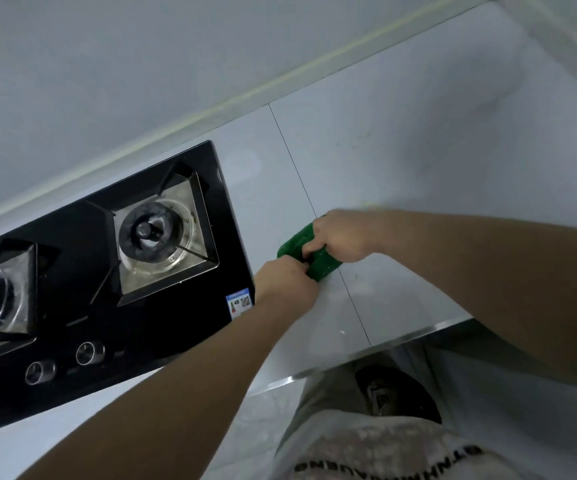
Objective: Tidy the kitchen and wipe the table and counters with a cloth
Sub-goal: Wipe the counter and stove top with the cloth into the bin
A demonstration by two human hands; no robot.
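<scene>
A green cloth [296,243] lies bunched on the pale grey counter [418,161], just right of the black gas hob. My right hand [340,235] grips its upper right part, with the fingers curled over it. From the lower left, my left hand [285,280] pinches the near edge of the same cloth. Both hands meet over the thin seam in the counter. Much of the cloth is hidden under the two hands.
The black glass hob [176,327] has two burners and two knobs at its front, with a sticker at its right corner. A pale wall and a sealant strip run behind the counter. The counter's metal front edge [366,355] is near my body.
</scene>
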